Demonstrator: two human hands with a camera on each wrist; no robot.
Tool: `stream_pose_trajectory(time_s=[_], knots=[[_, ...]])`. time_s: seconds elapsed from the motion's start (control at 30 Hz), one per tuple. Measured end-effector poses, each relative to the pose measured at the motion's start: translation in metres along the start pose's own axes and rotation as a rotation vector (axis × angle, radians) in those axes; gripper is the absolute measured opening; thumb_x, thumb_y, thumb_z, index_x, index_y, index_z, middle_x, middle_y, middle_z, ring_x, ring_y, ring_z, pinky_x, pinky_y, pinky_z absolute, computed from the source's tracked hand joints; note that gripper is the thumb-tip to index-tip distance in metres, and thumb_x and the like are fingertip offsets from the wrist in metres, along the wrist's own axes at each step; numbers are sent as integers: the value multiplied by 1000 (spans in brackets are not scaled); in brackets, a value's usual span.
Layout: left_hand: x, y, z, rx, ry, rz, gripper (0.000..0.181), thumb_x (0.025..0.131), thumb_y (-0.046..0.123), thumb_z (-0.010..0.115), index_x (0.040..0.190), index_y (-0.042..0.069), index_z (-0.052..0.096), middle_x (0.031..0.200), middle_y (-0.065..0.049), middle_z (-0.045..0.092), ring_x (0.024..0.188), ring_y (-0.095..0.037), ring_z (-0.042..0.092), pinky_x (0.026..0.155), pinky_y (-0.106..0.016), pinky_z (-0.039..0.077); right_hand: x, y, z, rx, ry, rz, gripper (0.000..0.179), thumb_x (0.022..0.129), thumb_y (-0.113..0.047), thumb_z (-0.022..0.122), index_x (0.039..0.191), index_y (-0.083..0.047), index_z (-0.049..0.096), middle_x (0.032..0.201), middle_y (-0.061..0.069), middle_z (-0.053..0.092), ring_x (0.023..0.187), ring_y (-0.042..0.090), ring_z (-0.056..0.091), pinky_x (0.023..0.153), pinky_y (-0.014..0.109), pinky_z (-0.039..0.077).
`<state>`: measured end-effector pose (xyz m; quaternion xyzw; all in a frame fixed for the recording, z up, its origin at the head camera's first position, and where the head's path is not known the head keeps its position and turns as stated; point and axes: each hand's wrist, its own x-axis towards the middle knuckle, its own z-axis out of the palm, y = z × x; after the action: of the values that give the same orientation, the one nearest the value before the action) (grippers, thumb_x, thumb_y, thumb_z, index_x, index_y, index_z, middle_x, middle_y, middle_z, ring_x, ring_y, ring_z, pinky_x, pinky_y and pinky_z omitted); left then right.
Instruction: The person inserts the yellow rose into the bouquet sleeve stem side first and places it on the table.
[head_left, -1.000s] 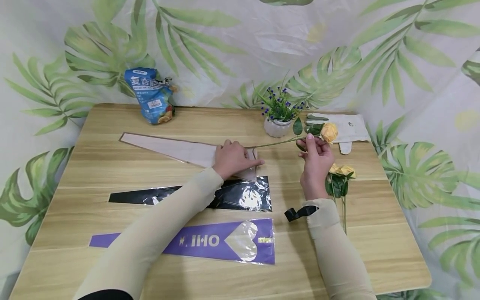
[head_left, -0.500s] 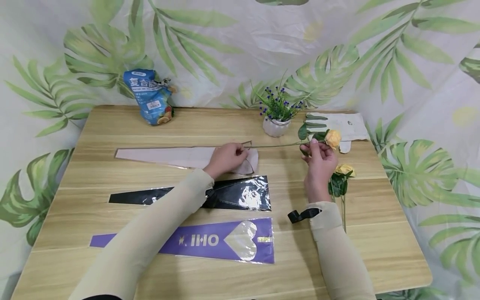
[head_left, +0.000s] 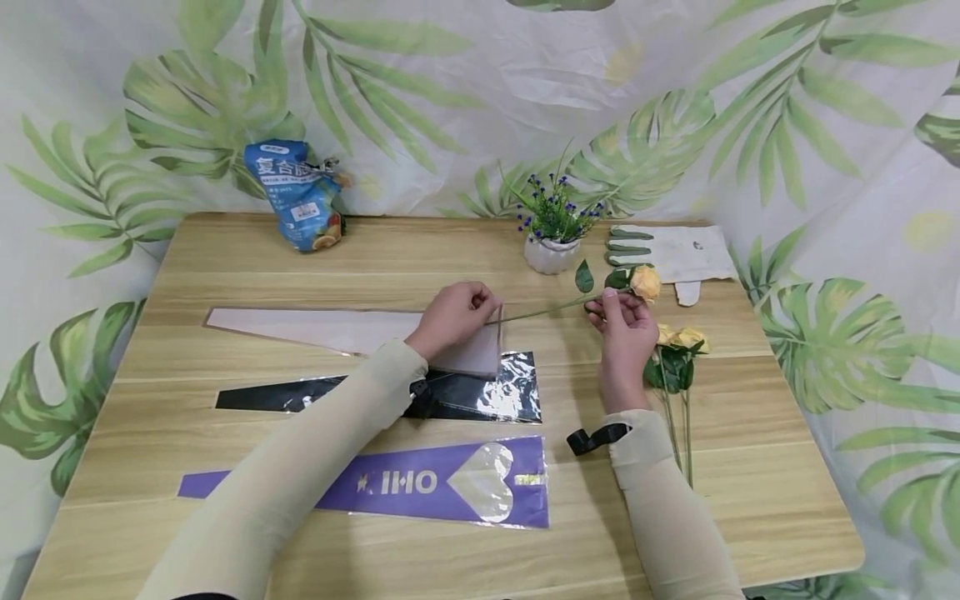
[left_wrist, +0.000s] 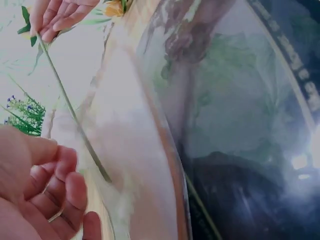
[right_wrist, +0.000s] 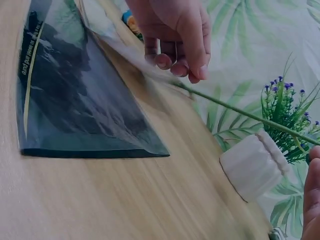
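Observation:
In the head view my right hand (head_left: 628,337) pinches the stem of a yellow artificial rose (head_left: 645,283) just below its bloom. The thin green stem (left_wrist: 70,107) slants down to the open wide end of a pale pink flower sleeve (head_left: 322,325), where its lower end is partly hidden. My left hand (head_left: 453,315) has thumb and fingertips together at the upper edge of that sleeve's mouth, pinching it. Under the pink sleeve's wide end lies part of a black flower sleeve (head_left: 495,400). Nearer me is a purple sleeve (head_left: 405,479) with a clear heart window.
More yellow roses (head_left: 678,358) lie right of my right hand. At the back stand a small white flowerpot (head_left: 551,254) with purple blossoms and a blue bag (head_left: 300,200). A white glove (head_left: 682,250) with green fingertips lies behind the rose.
My left hand went from lying spread over the pink sleeve to pinching its edge. The sleeve shifted left and towards me, overlapping the black one. The rose moved slightly left and nearer in the right hand.

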<state>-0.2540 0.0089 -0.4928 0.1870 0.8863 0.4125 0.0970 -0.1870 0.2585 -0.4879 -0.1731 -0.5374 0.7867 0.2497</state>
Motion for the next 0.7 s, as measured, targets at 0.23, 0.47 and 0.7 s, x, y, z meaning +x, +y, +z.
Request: stream_pose_trajectory(time_s=[0.23,0.47,0.7], knots=[[-13,7,3,336,-52,10,56,89,71,61,70,18,58,60,5,53,53,-16,49,50,-35,39,-1,0,3,23,29,-28,34,89,-22,80,104,2,62,96,20,68,92,38,70,80,41,58],[-14,8,11,514,-132,-35,58,93,68,54,61,19,53,56,4,50,55,-18,50,53,-37,40,-3,-5,7,27,6,-44,36,90,-22,79,106,3,59,100,23,68,94,39,70,80,40,58],[-16,6,6,428,-130,-34,29,92,32,49,66,18,46,58,5,42,56,-14,40,51,-34,32,-3,-10,9,55,16,-59,33,90,-20,79,105,3,60,98,22,68,87,31,72,76,34,58]])
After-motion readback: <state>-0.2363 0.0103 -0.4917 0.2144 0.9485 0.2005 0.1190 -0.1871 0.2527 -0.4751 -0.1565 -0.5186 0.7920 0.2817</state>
